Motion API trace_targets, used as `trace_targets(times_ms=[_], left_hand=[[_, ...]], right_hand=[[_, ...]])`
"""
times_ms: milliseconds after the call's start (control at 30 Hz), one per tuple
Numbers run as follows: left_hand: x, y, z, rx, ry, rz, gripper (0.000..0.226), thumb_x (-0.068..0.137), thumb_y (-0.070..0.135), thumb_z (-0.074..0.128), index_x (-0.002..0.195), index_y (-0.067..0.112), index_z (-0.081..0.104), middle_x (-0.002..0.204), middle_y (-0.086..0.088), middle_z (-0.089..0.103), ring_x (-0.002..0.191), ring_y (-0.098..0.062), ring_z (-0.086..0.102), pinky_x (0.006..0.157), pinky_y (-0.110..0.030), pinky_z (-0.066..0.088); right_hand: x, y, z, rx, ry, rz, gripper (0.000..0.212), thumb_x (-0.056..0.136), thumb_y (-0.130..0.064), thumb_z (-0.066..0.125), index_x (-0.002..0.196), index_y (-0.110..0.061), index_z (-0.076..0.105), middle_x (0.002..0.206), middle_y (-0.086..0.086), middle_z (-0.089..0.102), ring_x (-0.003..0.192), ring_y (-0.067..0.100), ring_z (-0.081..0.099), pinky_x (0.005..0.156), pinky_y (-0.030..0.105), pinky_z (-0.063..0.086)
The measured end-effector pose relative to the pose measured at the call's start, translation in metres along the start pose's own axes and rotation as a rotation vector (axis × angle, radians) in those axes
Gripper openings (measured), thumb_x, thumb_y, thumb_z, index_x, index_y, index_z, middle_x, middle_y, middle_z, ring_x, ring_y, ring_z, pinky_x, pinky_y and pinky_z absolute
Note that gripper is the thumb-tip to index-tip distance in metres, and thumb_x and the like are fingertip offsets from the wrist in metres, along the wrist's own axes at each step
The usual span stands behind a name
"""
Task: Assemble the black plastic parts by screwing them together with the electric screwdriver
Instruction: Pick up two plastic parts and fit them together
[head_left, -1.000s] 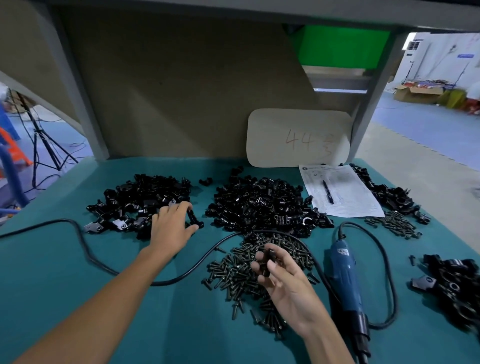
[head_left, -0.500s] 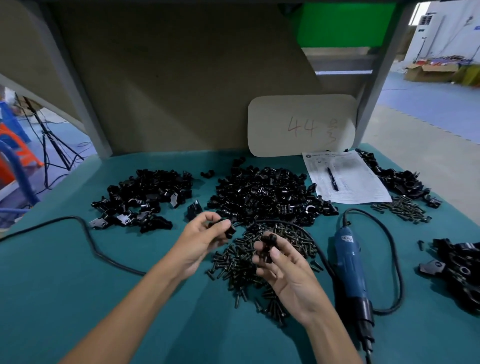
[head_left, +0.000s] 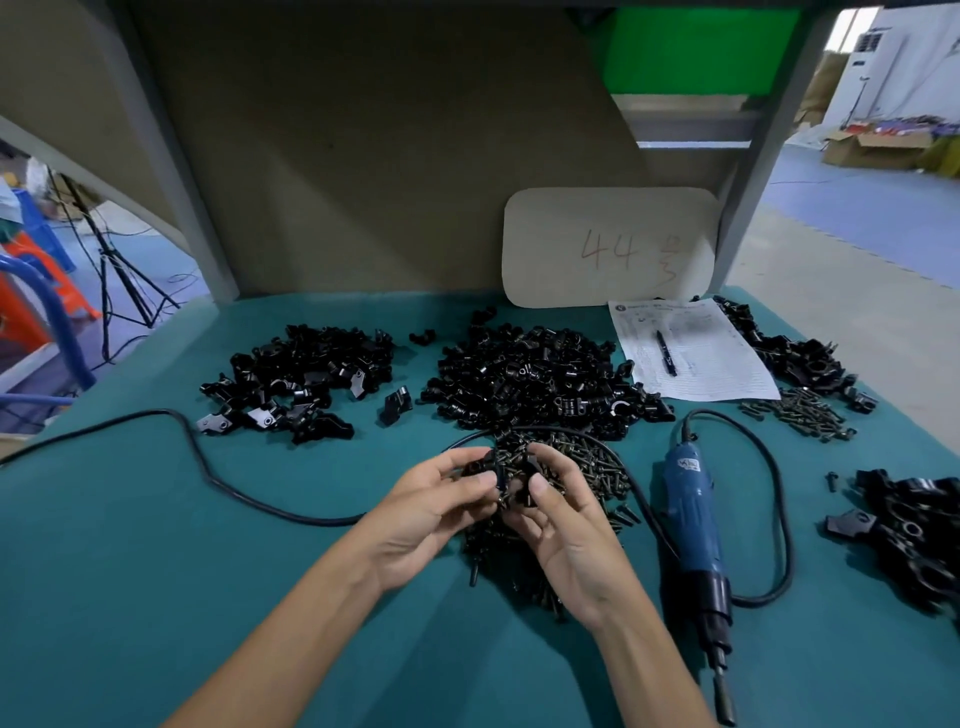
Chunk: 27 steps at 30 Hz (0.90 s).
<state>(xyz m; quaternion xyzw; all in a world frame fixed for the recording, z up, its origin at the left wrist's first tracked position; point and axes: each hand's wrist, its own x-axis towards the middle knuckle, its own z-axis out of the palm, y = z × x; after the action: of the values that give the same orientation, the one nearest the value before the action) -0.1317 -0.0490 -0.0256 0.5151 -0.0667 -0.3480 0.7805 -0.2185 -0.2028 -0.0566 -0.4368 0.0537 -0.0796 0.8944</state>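
Note:
Both hands meet over the pile of dark screws (head_left: 582, 467) in the middle of the green table (head_left: 156, 571). My left hand (head_left: 431, 509) pinches a small black plastic part (head_left: 491, 467) between thumb and fingers. My right hand (head_left: 566, 519) holds another small black part (head_left: 527, 480) against it, fingers curled round it. The two parts touch; how they fit together is hidden by the fingers. The blue electric screwdriver (head_left: 693, 525) lies on the table right of my right hand, tip toward me, untouched.
A pile of black parts (head_left: 301, 374) lies back left and a larger pile (head_left: 535, 379) back centre. Finished-looking black pieces (head_left: 919, 540) sit at the right edge. A paper sheet with a pen (head_left: 685, 353), more screws (head_left: 805, 415) and the screwdriver's black cable (head_left: 208, 467) also lie there.
My left hand took a part from the left pile and came right to the centre. It now meets my right hand, and the two parts are pressed together.

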Motion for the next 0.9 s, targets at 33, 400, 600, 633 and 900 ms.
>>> trace_targets(times_ms=[33, 400, 600, 633, 900], left_hand=[[-0.002, 0.000, 0.001, 0.039, -0.003, 0.018, 0.049, 0.074, 0.005, 0.076, 0.121, 0.005, 0.062, 0.095, -0.009, 0.074, 0.084, -0.015, 0.071, 0.080, -0.026, 0.060], [-0.019, -0.005, -0.002, 1.016, -0.022, 0.429, 0.026, 0.090, 0.037, 0.075, 0.108, 0.040, 0.056, 0.108, 0.022, 0.063, 0.097, -0.005, 0.066, 0.088, -0.028, 0.052], [-0.020, -0.004, -0.007, 1.047, -0.003, 0.413, 0.027, 0.093, 0.051, 0.066, 0.113, 0.043, 0.051, 0.085, 0.009, 0.065, 0.085, -0.021, 0.066, 0.085, -0.045, 0.054], [-0.020, -0.004, -0.008, 1.050, 0.000, 0.414, 0.027, 0.092, 0.052, 0.065, 0.113, 0.043, 0.051, 0.081, 0.010, 0.062, 0.084, -0.022, 0.065, 0.085, -0.045, 0.054], [-0.029, -0.001, -0.004, 1.069, 0.000, 0.496, 0.026, 0.094, 0.057, 0.061, 0.116, 0.052, 0.049, 0.089, 0.027, 0.063, 0.077, 0.004, 0.058, 0.066, -0.011, 0.041]], right_hand=[[-0.002, -0.001, 0.001, -0.017, 0.002, 0.000, 0.041, 0.091, -0.024, 0.075, 0.131, -0.026, 0.065, 0.111, 0.010, 0.074, 0.098, 0.017, 0.071, 0.085, 0.026, 0.056], [-0.009, -0.007, 0.018, -0.085, 0.198, 0.080, 0.034, 0.075, -0.036, 0.083, 0.095, -0.016, 0.065, 0.077, 0.002, 0.068, 0.059, 0.012, 0.059, 0.058, 0.021, 0.054], [-0.015, -0.015, 0.018, 0.021, 0.118, 0.104, 0.030, 0.085, -0.019, 0.072, 0.112, -0.009, 0.078, 0.104, 0.012, 0.077, 0.078, 0.014, 0.071, 0.070, 0.019, 0.060], [-0.016, -0.017, 0.017, 0.038, 0.095, 0.119, 0.030, 0.084, -0.014, 0.071, 0.112, -0.008, 0.078, 0.110, 0.017, 0.076, 0.081, 0.014, 0.073, 0.071, 0.018, 0.060], [-0.017, -0.021, 0.028, -0.066, 0.098, 0.100, 0.029, 0.084, -0.017, 0.074, 0.112, -0.010, 0.075, 0.087, 0.014, 0.063, 0.077, 0.018, 0.065, 0.074, 0.028, 0.060]])
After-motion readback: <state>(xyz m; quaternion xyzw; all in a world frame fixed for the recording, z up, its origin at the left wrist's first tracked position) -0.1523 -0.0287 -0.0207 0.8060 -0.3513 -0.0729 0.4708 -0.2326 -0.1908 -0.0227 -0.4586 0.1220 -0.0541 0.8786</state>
